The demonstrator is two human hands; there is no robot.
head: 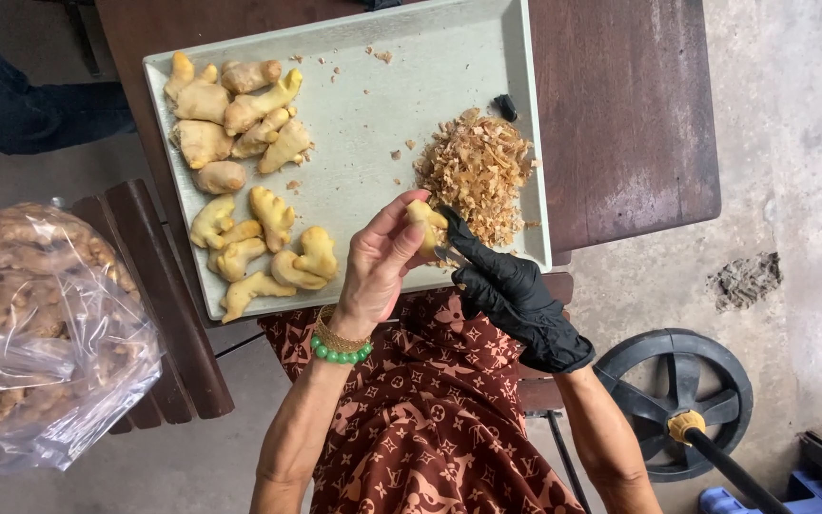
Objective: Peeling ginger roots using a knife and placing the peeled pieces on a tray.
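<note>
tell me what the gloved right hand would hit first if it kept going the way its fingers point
The right hand points up and left, and its fingers already meet the ginger piece held in the left hand. Past that the line seems to run over bare tray, though height above it is unclear.

Single head camera, looking steeply down, close over tray (pixel 354 124) and lap.
</note>
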